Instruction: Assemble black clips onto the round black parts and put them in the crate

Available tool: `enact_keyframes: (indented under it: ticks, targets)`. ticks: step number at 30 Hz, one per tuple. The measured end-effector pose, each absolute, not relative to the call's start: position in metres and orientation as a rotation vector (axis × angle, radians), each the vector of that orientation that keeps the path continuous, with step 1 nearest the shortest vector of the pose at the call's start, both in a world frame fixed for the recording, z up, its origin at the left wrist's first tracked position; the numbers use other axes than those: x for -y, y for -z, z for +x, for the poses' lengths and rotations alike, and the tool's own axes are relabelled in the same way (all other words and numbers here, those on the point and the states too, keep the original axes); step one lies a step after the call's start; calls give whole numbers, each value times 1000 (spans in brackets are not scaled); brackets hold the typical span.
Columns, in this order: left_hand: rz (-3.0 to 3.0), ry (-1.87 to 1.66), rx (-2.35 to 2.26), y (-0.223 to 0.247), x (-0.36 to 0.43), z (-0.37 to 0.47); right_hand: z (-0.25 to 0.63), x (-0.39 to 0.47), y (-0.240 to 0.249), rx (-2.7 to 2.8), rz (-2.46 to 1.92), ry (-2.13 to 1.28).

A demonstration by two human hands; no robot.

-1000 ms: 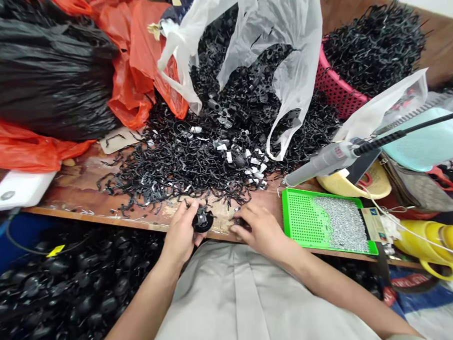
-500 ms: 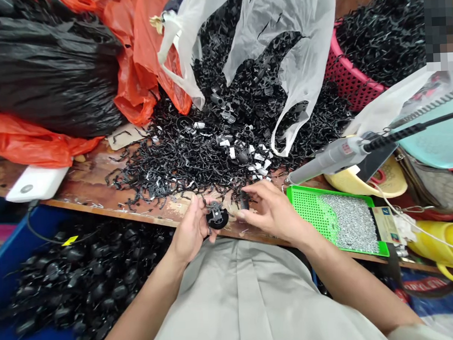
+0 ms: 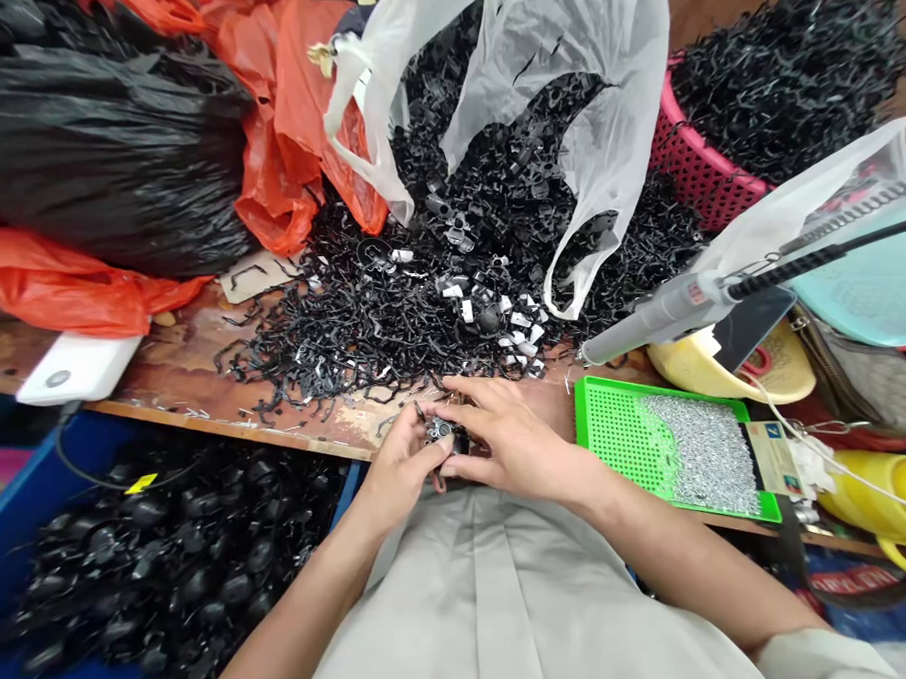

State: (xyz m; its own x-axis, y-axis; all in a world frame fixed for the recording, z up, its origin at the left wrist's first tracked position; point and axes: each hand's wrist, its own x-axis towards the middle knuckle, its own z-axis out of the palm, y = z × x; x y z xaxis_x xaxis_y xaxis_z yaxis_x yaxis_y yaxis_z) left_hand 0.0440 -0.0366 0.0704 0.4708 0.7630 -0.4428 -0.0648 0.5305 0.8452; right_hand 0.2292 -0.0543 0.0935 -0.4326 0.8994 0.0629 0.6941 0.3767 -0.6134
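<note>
A small black plastic assembly with a greyish top sits between my two hands at the table's front edge. My left hand is closed on its left side, the thumb pressing on top. From the right, my right hand curls its fingers over the same part. Anything else in the right fingers is hidden. Just beyond my fingertips lies a heap of thin black plastic pieces, with several small white pieces among them.
A grey electric screwdriver hangs at the right above a green tray of small screws. White plastic bag, pink basket and white box surround the heap. A blue bin of black parts stands lower left.
My right hand has moved left with a small black piece, and its fingers now meet the assembly in my left hand. The left thumb has come down on top of it.
</note>
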Motion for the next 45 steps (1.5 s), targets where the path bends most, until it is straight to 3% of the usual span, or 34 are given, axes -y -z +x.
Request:
enact_keyframes:
  ticks: [9, 16, 28, 32, 39, 43, 45]
  targets:
    - [704, -691, -917, -70, 30, 41, 230, 65, -74, 1694, -1349, -713]
    - [1132, -769, -989, -81, 43, 47, 224, 69, -84, 1568, -1348, -707]
    - [1497, -827, -995, -89, 52, 38, 221, 71, -97, 1800, -1089, -644]
    - [1282, -644, -995, -86, 52, 36, 224, 65, -89, 1822, -1220, -843]
    - [633, -240, -749, -75, 47, 32, 239, 65, -111, 2505, -1083, -816]
    - [661, -145, -717, -80, 51, 31, 240, 71, -124, 2650, -1095, -770]
    - [891, -279, -843, -82, 55, 35, 235, 71, -119, 2528, -1205, -740]
